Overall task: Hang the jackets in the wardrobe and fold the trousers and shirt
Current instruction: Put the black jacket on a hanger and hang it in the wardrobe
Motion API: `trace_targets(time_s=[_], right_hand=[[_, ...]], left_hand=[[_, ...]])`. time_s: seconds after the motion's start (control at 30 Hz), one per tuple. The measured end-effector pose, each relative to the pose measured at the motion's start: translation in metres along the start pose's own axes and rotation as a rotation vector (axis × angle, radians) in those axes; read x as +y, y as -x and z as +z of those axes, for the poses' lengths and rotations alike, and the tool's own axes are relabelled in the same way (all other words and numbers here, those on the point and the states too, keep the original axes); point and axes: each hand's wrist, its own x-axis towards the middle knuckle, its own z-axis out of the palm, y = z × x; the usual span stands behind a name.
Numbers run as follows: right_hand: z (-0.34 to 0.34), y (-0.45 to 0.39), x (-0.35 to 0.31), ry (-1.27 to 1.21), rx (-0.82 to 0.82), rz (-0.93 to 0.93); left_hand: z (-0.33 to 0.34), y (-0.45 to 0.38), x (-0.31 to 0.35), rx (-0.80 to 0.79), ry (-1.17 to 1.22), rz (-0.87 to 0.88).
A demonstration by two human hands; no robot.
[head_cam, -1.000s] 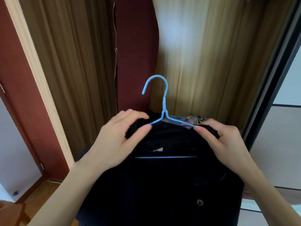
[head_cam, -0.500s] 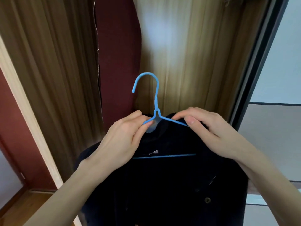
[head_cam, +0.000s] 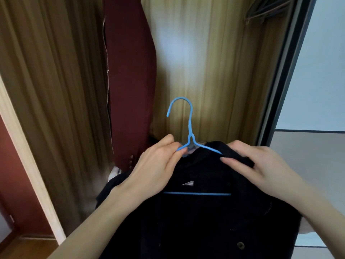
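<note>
A dark jacket [head_cam: 214,212] sits on a blue hanger [head_cam: 190,131], held up in front of the open wardrobe [head_cam: 214,71] with the hook free in the air, pointing up. The left hand [head_cam: 155,171] pinches the hanger's left shoulder wire between thumb and curled fingers, just beside the neck. The right hand [head_cam: 261,165] grips the jacket's collar fabric over the right shoulder wire, fingers curled round the cloth. The hanger's lower bar shows through the jacket's open neck (a small pale label lies just above it). Inside the wardrobe a maroon jacket [head_cam: 130,81] hangs to the left, its zip edge facing the wooden side wall
</note>
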Motion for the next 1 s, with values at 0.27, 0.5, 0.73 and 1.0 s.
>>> trace_targets(time_s=[0.27, 0.5, 0.73, 1.0], right_hand=[[-0.081, -0.014, -0.009, 0.144, 0.140, 0.111], [-0.128, -0.072, -0.016, 0.227, 0.348, 0.150], [-0.165, -0.150, -0.019, 0.336, 0.461, 0.185], [-0.183, -0.250, -0.033, 0.488, 0.529, 0.301]], left_hand=[[0.007, -0.075, 0.038, 0.148, -0.128, 0.104], [-0.034, -0.160, 0.052, 0.224, -0.095, 0.156], [-0.070, -0.227, 0.038, 0.355, -0.048, 0.266], [-0.098, -0.310, 0.011, 0.405, 0.036, 0.261]])
